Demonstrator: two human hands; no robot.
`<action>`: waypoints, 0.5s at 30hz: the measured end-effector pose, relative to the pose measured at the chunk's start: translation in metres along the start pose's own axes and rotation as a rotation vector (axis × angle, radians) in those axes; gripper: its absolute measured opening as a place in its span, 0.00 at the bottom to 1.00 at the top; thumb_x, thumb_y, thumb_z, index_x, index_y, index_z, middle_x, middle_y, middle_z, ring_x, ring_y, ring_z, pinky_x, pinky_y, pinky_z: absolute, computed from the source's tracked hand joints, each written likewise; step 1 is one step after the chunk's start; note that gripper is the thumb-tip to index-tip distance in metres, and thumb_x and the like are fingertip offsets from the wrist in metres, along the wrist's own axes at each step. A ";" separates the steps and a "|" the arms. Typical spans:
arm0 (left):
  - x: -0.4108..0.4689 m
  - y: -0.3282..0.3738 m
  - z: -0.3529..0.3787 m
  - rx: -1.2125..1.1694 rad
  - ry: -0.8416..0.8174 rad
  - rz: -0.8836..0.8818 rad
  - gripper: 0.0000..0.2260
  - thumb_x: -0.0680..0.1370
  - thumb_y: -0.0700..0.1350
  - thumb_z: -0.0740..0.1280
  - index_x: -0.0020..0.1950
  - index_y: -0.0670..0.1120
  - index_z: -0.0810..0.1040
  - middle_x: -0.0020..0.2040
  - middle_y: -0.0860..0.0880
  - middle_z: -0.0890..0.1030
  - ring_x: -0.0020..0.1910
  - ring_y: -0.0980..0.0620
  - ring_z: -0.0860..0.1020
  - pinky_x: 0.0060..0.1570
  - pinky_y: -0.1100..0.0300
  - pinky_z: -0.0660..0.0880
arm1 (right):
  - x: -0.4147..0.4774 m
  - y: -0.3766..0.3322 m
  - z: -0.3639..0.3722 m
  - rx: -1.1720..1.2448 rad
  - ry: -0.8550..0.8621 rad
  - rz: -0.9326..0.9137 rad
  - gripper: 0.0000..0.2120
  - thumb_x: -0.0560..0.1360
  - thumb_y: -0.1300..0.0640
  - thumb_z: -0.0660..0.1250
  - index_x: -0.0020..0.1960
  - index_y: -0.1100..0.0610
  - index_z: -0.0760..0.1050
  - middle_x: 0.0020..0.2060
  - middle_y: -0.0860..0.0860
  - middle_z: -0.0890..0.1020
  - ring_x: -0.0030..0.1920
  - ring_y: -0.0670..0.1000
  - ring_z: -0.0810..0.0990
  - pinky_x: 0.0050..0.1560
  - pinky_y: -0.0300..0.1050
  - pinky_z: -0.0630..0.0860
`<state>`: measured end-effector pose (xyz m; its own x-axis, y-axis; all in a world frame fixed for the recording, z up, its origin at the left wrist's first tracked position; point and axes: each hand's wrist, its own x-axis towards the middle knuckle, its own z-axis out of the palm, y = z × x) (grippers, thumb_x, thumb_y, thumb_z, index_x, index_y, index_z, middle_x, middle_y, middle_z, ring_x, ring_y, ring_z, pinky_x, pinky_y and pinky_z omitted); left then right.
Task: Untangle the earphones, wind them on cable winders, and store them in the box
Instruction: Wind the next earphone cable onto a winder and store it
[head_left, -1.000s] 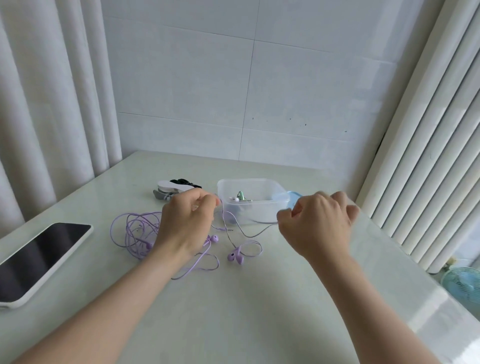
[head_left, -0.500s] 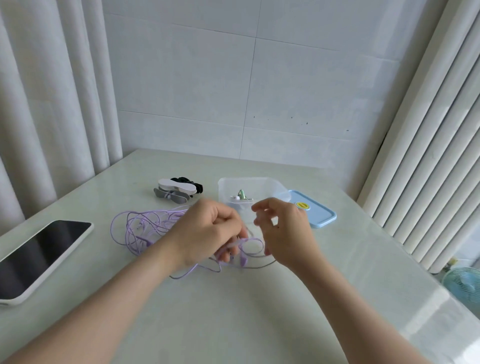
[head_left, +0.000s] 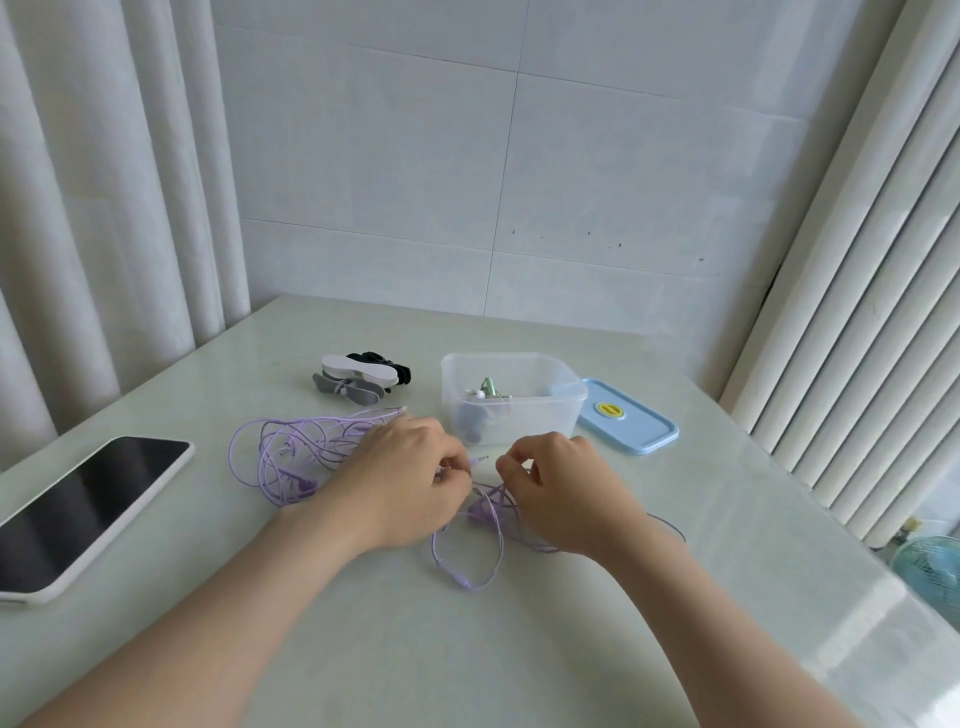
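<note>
Left hand (head_left: 400, 478) pinches the purple earphone cable (head_left: 291, 457) near its jack plug (head_left: 480, 460). Right hand (head_left: 558, 491) grips cable loops. Clear box (head_left: 511, 400) just beyond both.

my phone (head_left: 88, 512) — dark screen up, flat at my left on the table (head_left: 467, 649) | small fan (head_left: 930, 566) low at my right — past the table edge | curtains (head_left: 104, 208) left
</note>
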<state>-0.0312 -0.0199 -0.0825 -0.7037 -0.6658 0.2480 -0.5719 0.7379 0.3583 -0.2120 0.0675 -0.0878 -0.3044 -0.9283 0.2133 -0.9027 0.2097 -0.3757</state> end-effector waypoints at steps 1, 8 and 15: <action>-0.001 -0.001 -0.001 0.011 -0.003 0.016 0.12 0.76 0.54 0.63 0.52 0.57 0.84 0.51 0.58 0.79 0.55 0.51 0.75 0.60 0.57 0.69 | 0.000 0.001 -0.001 -0.019 0.015 -0.004 0.14 0.83 0.44 0.60 0.51 0.49 0.82 0.40 0.49 0.82 0.46 0.56 0.79 0.46 0.52 0.80; 0.006 -0.016 0.006 -0.032 0.190 0.114 0.06 0.81 0.54 0.69 0.45 0.57 0.83 0.48 0.61 0.81 0.50 0.55 0.75 0.59 0.50 0.73 | 0.000 0.008 -0.010 -0.071 0.148 0.066 0.14 0.84 0.43 0.58 0.56 0.47 0.80 0.40 0.53 0.82 0.44 0.58 0.81 0.40 0.49 0.77; 0.005 -0.003 -0.010 -0.356 0.421 0.133 0.07 0.85 0.43 0.65 0.49 0.51 0.79 0.36 0.60 0.81 0.35 0.57 0.76 0.36 0.56 0.71 | -0.010 -0.007 -0.038 -0.284 0.423 0.143 0.08 0.82 0.54 0.59 0.54 0.53 0.76 0.37 0.54 0.78 0.38 0.61 0.78 0.41 0.51 0.79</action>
<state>-0.0289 -0.0260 -0.0735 -0.4899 -0.6097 0.6231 -0.2608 0.7846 0.5626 -0.2136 0.0873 -0.0531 -0.4733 -0.6921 0.5449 -0.8724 0.4541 -0.1810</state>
